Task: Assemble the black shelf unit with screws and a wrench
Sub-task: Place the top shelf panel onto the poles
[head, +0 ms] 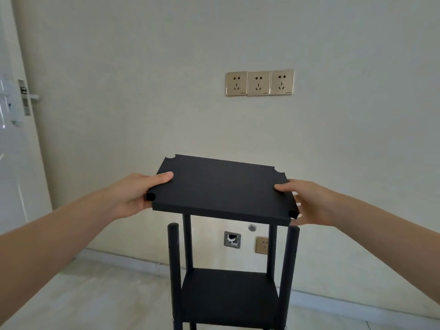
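Both hands hold a black shelf panel above the part-built shelf frame.

Nearest, the frame's lower shelf (pixel 229 296) sits between 4 upright black posts (pixel 173 270). Above their tops the black shelf panel (pixel 222 189) hangs slightly tilted, its corners notched. The left hand (pixel 137 195) grips its left edge, thumb on top; the right hand (pixel 308 202) grips the right edge likewise. Behind, the wall carries 3 gold sockets (pixel 259 82); a white door (pixel 12 139) stands far left.

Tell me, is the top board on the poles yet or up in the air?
Up in the air. Both hands, left hand and right hand, hold the board above the front poles, whose tops show bare.
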